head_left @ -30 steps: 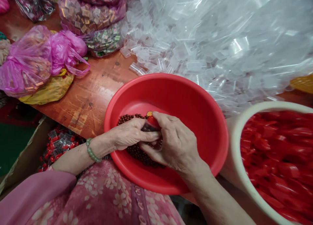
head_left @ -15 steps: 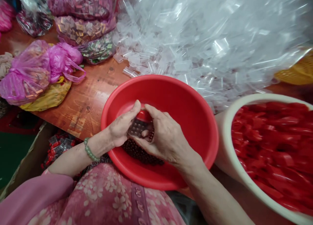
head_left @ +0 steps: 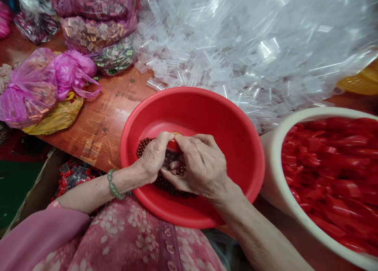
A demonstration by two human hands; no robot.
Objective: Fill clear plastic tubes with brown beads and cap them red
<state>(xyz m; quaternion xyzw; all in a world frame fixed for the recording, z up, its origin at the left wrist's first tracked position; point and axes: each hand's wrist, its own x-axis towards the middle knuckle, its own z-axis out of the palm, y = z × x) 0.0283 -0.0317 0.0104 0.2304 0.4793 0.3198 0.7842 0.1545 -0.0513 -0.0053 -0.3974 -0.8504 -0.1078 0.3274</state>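
Over a red plastic basin [head_left: 236,145], both my hands meet around a small clear plastic box [head_left: 169,157] with a red end piece [head_left: 173,146]. My left hand [head_left: 154,155] grips its left side, thumb at the top. From the right, my right hand [head_left: 201,163] closes on it, thumb and fingertips at the red end. Much of the box is hidden by my fingers. Dark brown beads [head_left: 144,145] lie in the basin below and behind my hands; whether some are inside the box I cannot tell.
Clear plastic sleeves [head_left: 201,66] in a large heap cover the back. A white tub [head_left: 277,153] full of red plastic pieces [head_left: 333,176] stands at right. Pink bags [head_left: 32,86] and a yellow bag [head_left: 56,115] lie on the table [head_left: 109,109] at left. A carton [head_left: 38,188] sits lower left.
My fingers and thumbs have closed in further over the red end, covering more of the box. My left hand has shifted slightly right, and more beads show at the basin's left.
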